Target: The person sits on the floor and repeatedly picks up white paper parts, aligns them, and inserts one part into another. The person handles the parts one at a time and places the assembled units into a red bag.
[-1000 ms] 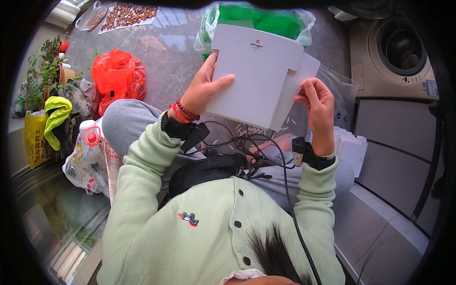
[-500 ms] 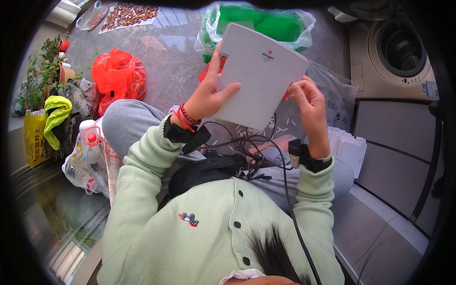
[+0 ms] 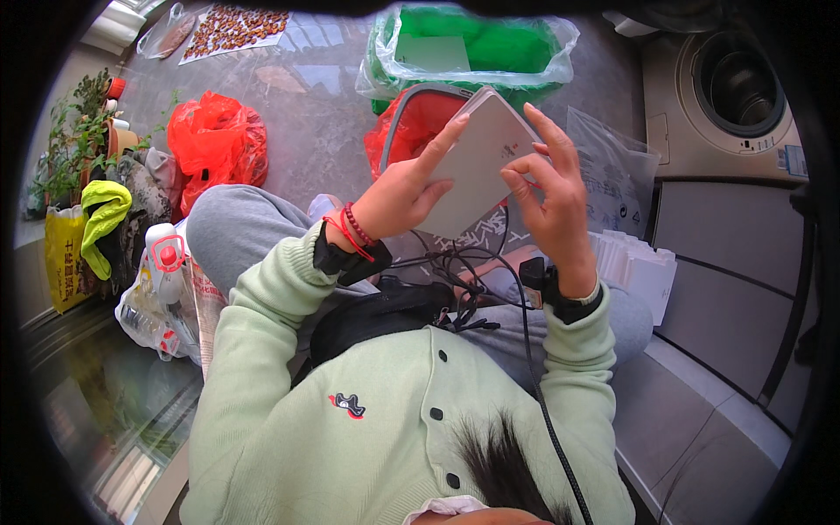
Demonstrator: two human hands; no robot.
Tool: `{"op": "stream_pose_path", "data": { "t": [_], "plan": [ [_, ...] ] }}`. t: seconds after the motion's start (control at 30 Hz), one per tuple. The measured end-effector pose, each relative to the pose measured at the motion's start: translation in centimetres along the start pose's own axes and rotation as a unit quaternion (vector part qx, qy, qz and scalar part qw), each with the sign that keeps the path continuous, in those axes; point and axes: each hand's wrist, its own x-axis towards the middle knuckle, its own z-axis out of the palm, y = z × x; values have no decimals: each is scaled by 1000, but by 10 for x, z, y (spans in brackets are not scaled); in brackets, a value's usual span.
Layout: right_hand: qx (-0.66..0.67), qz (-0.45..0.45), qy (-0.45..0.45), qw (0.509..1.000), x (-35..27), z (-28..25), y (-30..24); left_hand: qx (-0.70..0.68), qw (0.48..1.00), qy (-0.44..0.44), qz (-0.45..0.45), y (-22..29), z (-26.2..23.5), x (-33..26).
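A flat white card piece (image 3: 481,166) with small print near its right corner is held tilted in front of me; its far edge shows thin layers. My left hand (image 3: 402,188) grips its left side, thumb on the near face and index finger along the edge. At the right corner, my right hand (image 3: 556,188) has its thumb over the face and its other fingers bent beside and behind the edge, index finger raised. Behind the card stands a red basket (image 3: 420,127) with a grey rim, partly hidden. Small white strips (image 3: 486,229) are scattered on the floor beneath.
Beyond the basket is a green bin (image 3: 525,44) lined with clear plastic. A stack of white card pieces (image 3: 643,271) stands by my right knee. Black cables (image 3: 455,262) loop over my lap. At left are a red bag (image 3: 219,144) and bottles (image 3: 166,262); a washing machine (image 3: 717,105) is at right.
The card has come down and turned away from facing flat up, baring the red basket. My right hand has moved up along its edge, with the fingers more spread.
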Motion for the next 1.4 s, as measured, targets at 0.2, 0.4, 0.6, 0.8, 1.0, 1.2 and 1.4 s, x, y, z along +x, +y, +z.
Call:
{"op": "stream_pose_path", "data": {
  "t": [0.2,0.4,0.6,0.8,1.0,1.2,1.4],
  "plan": [
    [-10,-33,-16,999,1,2,-1,11,1000,-18,2,1,1,-1],
    [-1,-53,-29,998,3,3,-1,10,999,-24,-28,4,3,-2],
    [13,-53,-23,998,2,4,-1,20,999,-23,-9,5,4,-1],
    [8,-62,-17,998,2,3,-2,14,1000,-25,-13,4,2,-2],
    [32,-76,21,996,3,-3,-2,26,1000,2,-5,3,3,-2],
    [109,88,83,987,-2,-11,1,14,1000,-19,-17,0,-3,-1],
    [48,45,2,998,0,-19,14,-11,999,-23,-47,-3,-8,-1]
  ]
}}
